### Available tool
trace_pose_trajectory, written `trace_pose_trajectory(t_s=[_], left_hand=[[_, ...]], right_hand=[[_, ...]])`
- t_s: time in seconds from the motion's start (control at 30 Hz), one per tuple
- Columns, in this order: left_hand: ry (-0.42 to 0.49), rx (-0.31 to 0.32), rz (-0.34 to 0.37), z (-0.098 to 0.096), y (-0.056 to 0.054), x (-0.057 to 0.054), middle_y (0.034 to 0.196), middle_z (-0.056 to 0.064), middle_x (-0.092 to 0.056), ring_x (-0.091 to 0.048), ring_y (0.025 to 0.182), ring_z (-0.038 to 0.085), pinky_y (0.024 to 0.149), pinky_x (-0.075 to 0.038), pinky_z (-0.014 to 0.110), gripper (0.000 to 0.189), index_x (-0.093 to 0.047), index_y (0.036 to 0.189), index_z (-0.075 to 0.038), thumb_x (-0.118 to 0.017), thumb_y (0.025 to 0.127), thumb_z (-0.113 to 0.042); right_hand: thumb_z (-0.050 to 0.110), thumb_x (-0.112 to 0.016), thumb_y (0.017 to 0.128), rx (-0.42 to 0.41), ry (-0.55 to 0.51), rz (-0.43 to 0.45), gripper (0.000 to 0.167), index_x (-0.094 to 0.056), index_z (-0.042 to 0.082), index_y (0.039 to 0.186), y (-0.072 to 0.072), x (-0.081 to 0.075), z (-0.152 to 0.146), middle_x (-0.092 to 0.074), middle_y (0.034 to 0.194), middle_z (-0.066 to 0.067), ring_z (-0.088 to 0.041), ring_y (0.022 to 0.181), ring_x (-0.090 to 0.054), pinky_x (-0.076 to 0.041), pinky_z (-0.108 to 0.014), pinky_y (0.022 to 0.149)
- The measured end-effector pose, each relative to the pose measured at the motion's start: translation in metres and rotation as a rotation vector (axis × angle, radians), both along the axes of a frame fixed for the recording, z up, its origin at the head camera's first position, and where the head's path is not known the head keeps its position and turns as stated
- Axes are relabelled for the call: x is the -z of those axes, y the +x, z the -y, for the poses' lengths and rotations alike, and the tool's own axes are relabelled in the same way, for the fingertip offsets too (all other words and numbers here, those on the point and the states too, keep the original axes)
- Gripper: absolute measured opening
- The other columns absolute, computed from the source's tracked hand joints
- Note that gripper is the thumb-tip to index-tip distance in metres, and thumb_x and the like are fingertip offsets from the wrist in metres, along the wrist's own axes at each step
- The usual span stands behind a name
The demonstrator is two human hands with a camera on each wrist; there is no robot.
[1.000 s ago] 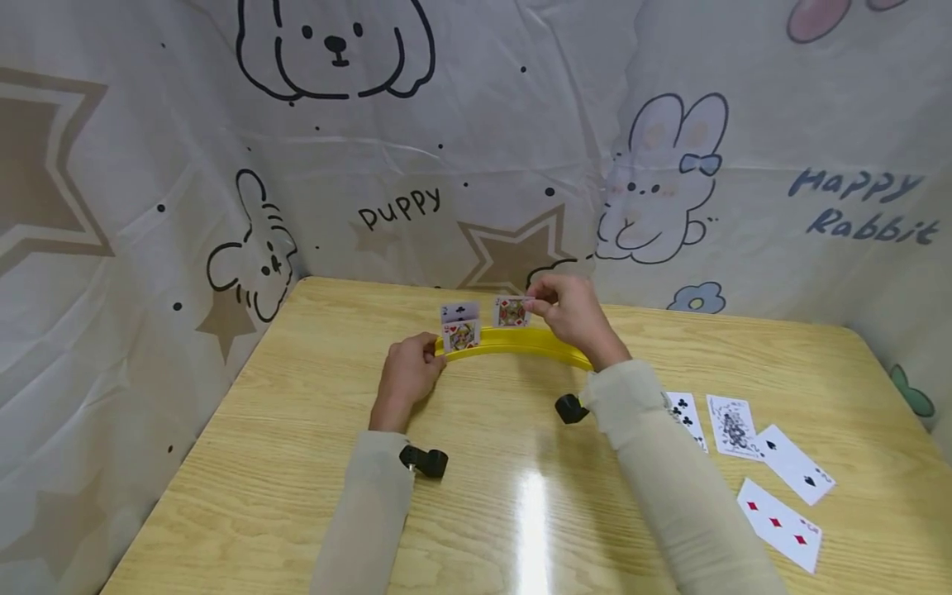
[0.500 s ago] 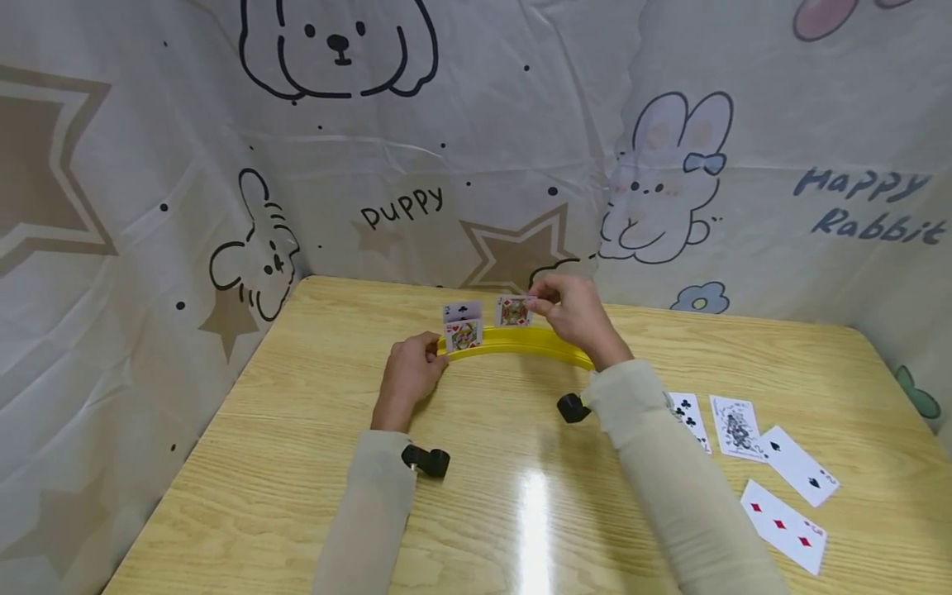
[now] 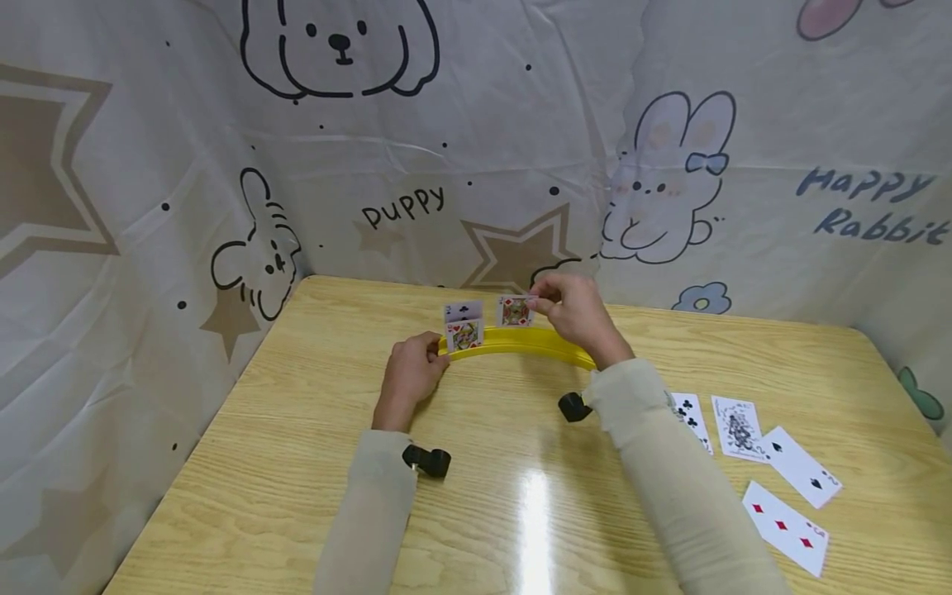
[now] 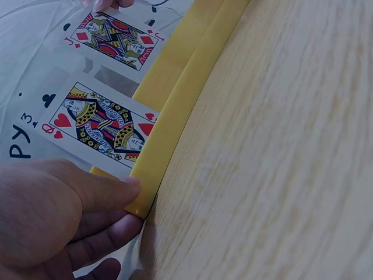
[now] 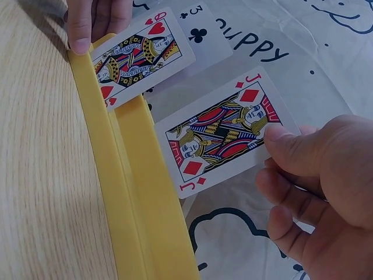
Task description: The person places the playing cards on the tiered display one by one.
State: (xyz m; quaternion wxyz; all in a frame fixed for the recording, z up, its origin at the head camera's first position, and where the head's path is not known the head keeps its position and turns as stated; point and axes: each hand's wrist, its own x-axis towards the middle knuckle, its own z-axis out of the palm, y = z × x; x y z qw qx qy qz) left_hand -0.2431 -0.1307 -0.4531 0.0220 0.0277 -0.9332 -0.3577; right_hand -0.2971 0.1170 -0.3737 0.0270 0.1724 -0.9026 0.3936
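A curved yellow card holder [image 3: 528, 340] stands on the table. My left hand [image 3: 411, 372] grips its left end, the thumb on the front strip in the left wrist view. Close to that hand the queen of hearts [image 5: 140, 61] stands in the front slot, with the three of clubs [image 5: 204, 44] upright behind it and partly covered. My right hand [image 3: 576, 312] pinches the jack of diamonds [image 5: 224, 131] by its edge between thumb and fingers. The jack is upright at the holder's back strip, to the right of the queen, its lower edge right at the yellow rim.
To the right, face up on the wooden table [image 3: 476, 512], lie a clubs card [image 3: 692, 421] partly under the right sleeve, a joker [image 3: 738, 428], a two of spades [image 3: 803, 467] and a three of diamonds [image 3: 786, 527]. A printed cloth [image 3: 491, 124] hangs behind the table.
The whole head view has shifted slightly. Both hands, the jack and the holder keep the same places relative to each other.
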Motion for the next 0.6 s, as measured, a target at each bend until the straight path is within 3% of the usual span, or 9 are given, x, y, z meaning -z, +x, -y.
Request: trace_pose_trajectory(t_s=[0.6], left_hand=[[0.015, 0.000, 0.001, 0.0002, 0.0006, -0.0015, 0.106, 0.012, -0.068, -0.062, 0.090, 0.021, 0.081, -0.052, 0.038, 0.035, -0.067, 0.125, -0.001, -0.073, 0.093, -0.014]], right_hand=[[0.013, -0.068, 0.096, -0.002, -0.005, 0.021, 0.008, -0.071, 0.007, 0.093, 0.0005, 0.0082, 0.0048, -0.068, 0.090, -0.007, -0.024, 0.080, -0.060, -0.048, -0.037, 0.066]])
